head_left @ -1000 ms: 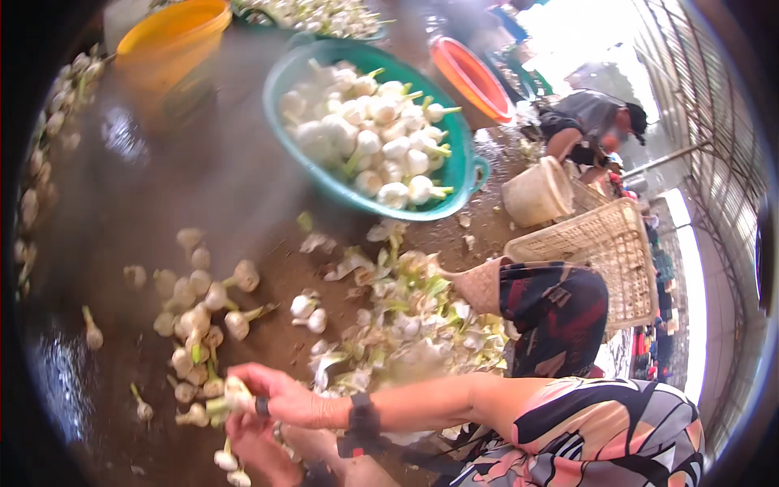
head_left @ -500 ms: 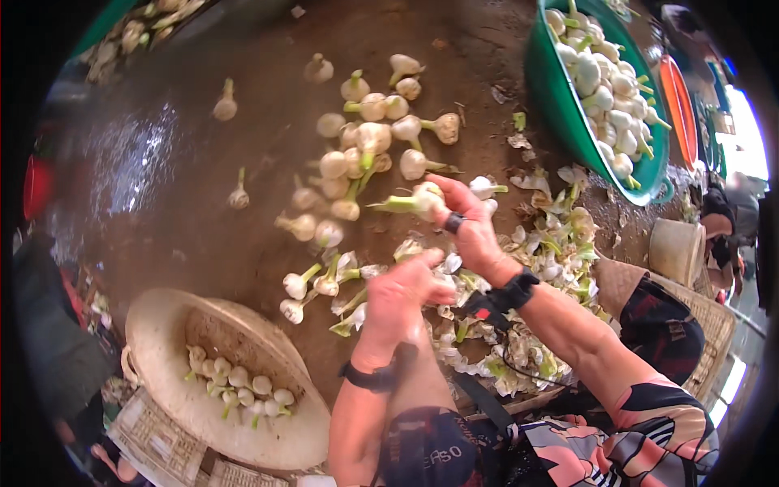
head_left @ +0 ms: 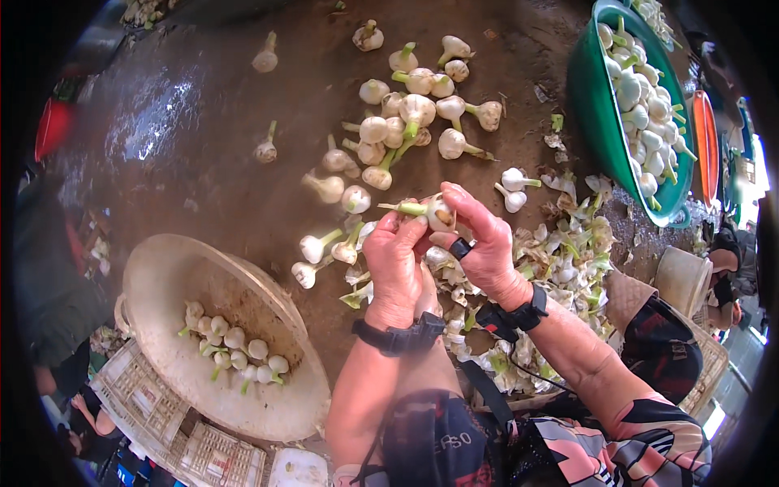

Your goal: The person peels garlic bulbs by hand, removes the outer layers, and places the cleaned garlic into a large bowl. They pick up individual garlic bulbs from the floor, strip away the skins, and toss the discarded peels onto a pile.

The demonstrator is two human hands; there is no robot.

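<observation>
— What's nearest to the person?

— A patterned sleeve and two forearms, each with a black wrist strap. Above them the left hand (head_left: 395,264) and the right hand (head_left: 484,247) meet over the wet floor (head_left: 195,146).

— And the grip of each?

— Both are clenched on one garlic bulb (head_left: 439,214). The left fingers wrap its near side, where the green stalk (head_left: 406,209) sticks out to the left; the right thumb and fingers pinch the bulb from the other side. A black ring sits on the right thumb.

— So where is that bulb?

— Held up between the two hands, just above the heap of trimmed peels and leaves (head_left: 560,260) that lies under and to the right of the wrists.

— What's off to the left?

— A pale round basin (head_left: 162,276) with a small cluster of cleaned bulbs inside, resting on white plastic crates (head_left: 154,406).

— Farther out?

— A loose pile of untrimmed garlic (head_left: 406,114) spread on the floor beyond the hands. To the far right stands a green tub (head_left: 592,114) full of white bulbs, and beside it the rim of an orange tub (head_left: 704,146). A woven basket (head_left: 680,280) sits near another person at the right edge.
</observation>
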